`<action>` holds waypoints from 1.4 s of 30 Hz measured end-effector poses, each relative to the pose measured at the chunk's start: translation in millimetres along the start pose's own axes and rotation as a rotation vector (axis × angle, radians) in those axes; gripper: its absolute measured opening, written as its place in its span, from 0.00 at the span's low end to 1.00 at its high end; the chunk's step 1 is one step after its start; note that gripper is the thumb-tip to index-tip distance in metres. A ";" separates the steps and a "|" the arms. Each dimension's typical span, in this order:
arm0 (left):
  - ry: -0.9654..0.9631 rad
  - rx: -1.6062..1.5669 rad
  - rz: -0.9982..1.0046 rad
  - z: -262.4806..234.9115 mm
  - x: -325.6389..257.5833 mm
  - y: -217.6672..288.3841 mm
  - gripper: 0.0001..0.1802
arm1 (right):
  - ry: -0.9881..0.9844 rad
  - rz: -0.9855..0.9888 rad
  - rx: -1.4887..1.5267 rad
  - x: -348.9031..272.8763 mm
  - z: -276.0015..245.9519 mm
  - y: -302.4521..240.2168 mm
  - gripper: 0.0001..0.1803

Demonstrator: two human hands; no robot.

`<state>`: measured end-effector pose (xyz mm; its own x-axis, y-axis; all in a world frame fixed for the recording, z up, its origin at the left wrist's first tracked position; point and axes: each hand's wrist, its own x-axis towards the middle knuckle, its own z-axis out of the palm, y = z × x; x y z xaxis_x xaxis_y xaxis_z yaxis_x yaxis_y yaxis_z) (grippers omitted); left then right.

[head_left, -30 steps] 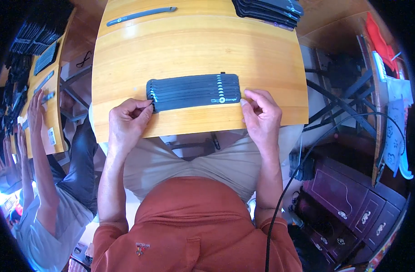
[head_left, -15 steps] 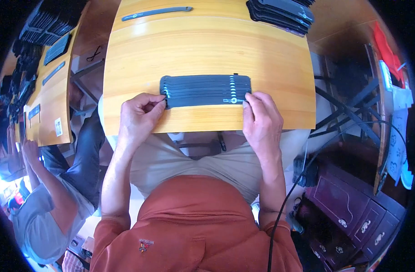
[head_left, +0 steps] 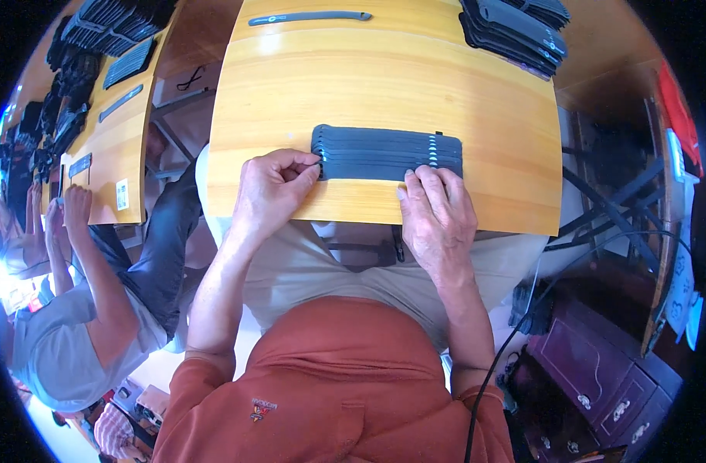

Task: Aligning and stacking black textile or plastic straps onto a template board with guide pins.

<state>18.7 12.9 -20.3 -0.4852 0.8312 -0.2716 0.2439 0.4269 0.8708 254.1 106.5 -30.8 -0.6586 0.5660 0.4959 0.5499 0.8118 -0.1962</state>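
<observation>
Several dark grey-blue fabric straps (head_left: 380,154) lie overlapped in a neat row on the wooden table (head_left: 384,85), each showing a small white mark toward its right end. My left hand (head_left: 269,189) pinches the left end of the nearest strap between thumb and forefinger. On that strap's right part rest the outstretched fingertips of my right hand (head_left: 439,220), covering its printed mark. A single loose strap (head_left: 310,18) lies by itself at the far left of the table.
Stacked dark straps (head_left: 515,35) sit at the table's far right corner. To the left, a co-worker (head_left: 90,309) sits at another table (head_left: 106,162) holding more straps. Purple drawers (head_left: 592,363) stand at lower right, and a black cable (head_left: 488,363) runs past my right arm.
My right hand has shifted left along the nearest strap, its pinch at the right end opening into fingers laid on top. The left hand keeps its pinch. The whole view has swung slightly.
</observation>
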 end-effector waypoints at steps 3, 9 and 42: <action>0.018 0.032 0.067 2.3 1.7 -5.1 0.09 | 0.003 0.002 -0.002 -0.2 1.0 -0.1 0.13; 0.068 0.089 0.116 5.7 0.5 -1.3 0.09 | -0.013 0.008 -0.012 2.1 -2.6 -0.6 0.13; -0.074 0.996 0.733 -10.4 -31.1 -16.0 0.40 | -0.243 0.112 -0.058 -24.0 -20.1 32.1 0.32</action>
<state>21.2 -23.5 -21.6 0.0761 0.9923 0.0978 0.9853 -0.0899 0.1451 297.9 116.2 -32.0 -0.6922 0.6752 0.2549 0.6501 0.7367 -0.1861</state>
